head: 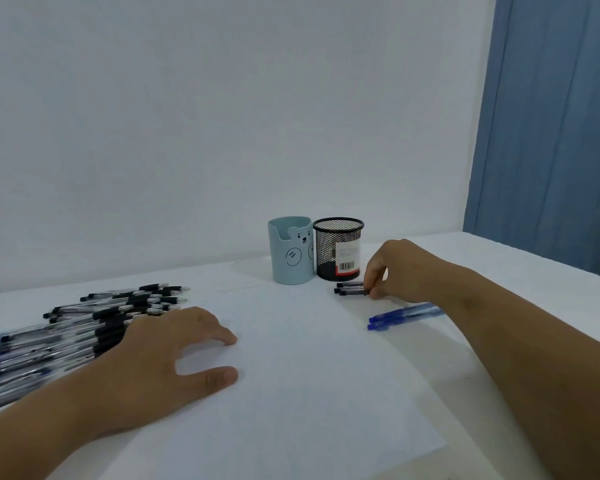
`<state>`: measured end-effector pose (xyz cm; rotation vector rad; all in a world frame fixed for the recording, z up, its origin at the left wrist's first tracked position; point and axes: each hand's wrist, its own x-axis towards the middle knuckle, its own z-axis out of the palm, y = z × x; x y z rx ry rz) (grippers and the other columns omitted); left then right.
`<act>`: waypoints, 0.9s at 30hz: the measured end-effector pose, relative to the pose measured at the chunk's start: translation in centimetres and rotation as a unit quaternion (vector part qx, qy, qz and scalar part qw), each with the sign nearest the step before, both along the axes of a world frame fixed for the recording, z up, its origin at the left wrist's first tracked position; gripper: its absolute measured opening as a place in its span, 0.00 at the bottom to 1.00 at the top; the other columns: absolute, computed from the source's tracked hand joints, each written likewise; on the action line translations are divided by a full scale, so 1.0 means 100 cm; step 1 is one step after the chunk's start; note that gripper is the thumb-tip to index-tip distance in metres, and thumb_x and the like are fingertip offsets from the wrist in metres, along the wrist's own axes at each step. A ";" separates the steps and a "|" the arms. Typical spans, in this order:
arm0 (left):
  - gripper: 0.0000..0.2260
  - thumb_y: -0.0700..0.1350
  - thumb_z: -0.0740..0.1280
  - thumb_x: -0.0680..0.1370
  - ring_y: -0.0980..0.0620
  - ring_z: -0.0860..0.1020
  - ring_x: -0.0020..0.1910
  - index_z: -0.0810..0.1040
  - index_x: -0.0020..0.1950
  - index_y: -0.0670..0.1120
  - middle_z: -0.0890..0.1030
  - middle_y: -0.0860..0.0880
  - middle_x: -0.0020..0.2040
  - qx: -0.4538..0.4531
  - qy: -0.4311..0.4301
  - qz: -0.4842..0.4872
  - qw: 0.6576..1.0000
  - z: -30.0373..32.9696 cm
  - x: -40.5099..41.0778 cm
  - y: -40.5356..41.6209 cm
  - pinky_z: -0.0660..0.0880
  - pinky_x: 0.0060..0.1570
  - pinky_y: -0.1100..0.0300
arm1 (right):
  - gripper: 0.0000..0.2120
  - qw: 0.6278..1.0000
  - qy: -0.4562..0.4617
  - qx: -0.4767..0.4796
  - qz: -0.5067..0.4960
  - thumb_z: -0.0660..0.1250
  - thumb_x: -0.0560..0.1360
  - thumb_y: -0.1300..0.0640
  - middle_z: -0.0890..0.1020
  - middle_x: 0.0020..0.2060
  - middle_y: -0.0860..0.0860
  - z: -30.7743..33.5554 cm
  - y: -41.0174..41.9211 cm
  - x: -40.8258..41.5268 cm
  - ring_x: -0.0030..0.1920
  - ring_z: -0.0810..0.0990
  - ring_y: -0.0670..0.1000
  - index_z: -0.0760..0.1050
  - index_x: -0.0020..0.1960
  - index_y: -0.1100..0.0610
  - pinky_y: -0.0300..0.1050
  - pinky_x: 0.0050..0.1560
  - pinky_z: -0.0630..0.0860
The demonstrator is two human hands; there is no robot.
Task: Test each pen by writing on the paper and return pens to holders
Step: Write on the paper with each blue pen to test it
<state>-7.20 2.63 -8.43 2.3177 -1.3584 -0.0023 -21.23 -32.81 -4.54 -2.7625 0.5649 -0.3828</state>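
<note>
At far left, pen pile [84, 327] on table [499, 258]. L hand [160, 355] flat, fingers relaxed, on paper [309, 375]. Bear holder [291, 251] & mesh holder [338, 249] touching, centre-back. R hand [395, 271] pinches black pens [350, 289]; blue pens [402, 315] just below it.

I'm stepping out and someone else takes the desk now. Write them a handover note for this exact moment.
Left hand: open, flat on the paper, holding it down.
Right hand: fingertips pinch the black pens lying in front of the mesh holder.
Two blue pens lie on the table right of the paper, under the right forearm.
Big pile of black-grip pens lies left of the paper.
Bear holder and mesh holder stand side by side behind the paper; no pens show in either.
Done: no marks visible on the paper.
Left: test the pens, fill the holders.
</note>
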 end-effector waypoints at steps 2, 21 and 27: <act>0.30 0.81 0.61 0.64 0.59 0.68 0.70 0.73 0.63 0.73 0.71 0.71 0.65 -0.002 0.000 0.000 1.000 0.001 -0.001 0.000 0.63 0.73 0.49 | 0.08 1.000 0.003 -0.006 -0.015 0.76 0.71 0.63 0.86 0.43 0.48 -0.002 -0.003 0.001 0.44 0.83 0.50 0.86 0.44 0.50 0.43 0.48 0.80; 0.12 0.65 0.68 0.71 0.68 0.74 0.62 0.81 0.53 0.65 0.79 0.69 0.57 -0.108 -0.018 -0.011 0.994 0.015 -0.003 0.003 0.69 0.62 0.64 | 0.12 0.992 -0.014 -0.110 0.064 0.66 0.77 0.59 0.82 0.53 0.46 0.004 0.064 0.021 0.54 0.80 0.51 0.83 0.53 0.46 0.49 0.54 0.78; 0.04 0.54 0.72 0.74 0.61 0.77 0.58 0.84 0.47 0.62 0.82 0.64 0.51 -0.153 -0.055 0.087 0.983 0.037 0.025 0.030 0.72 0.63 0.53 | 0.10 0.971 -0.031 -0.130 0.199 0.63 0.79 0.54 0.83 0.52 0.42 0.012 0.150 0.047 0.55 0.78 0.46 0.82 0.53 0.46 0.47 0.56 0.77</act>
